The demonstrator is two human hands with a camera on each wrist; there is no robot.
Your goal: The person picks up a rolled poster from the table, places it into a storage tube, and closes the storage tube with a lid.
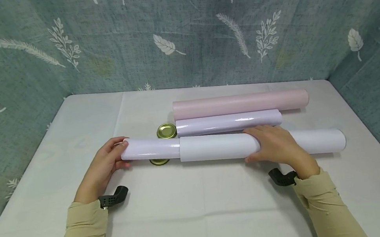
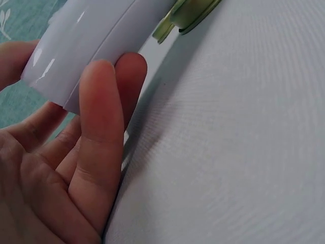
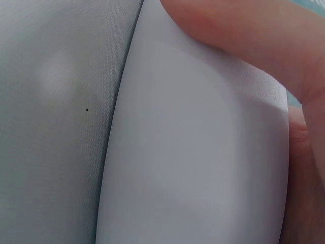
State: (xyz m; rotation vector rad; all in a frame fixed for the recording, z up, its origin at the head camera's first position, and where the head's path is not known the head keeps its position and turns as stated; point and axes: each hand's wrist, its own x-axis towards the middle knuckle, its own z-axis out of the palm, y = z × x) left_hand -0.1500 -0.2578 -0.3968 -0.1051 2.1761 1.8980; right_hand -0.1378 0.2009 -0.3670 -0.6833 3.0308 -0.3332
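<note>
A glossy pale lavender roll [image 1: 151, 149] lies crosswise in front of me, its left end gripped by my left hand [image 1: 101, 167]. In the left wrist view, the fingers and thumb wrap round that end of the roll [image 2: 96, 46], which is held slightly above the cloth. At its other end the glossy roll meets the open end of a wider matte white roll [image 1: 215, 147] and disappears inside it. My right hand [image 1: 275, 143] holds this white roll from above near its middle. The right wrist view shows the white surface [image 3: 193, 142] close up, with fingers curved over it.
Behind the white roll lie a second glossy lavender roll [image 1: 227, 122] and a longer pink roll [image 1: 241, 104]. One gold lid [image 1: 166, 131] sits at their left; another gold lid [image 1: 159, 162] shows partly below the held roll. White cloth [image 1: 202, 219] covers the table, with patterned curtains [image 1: 179, 29] behind.
</note>
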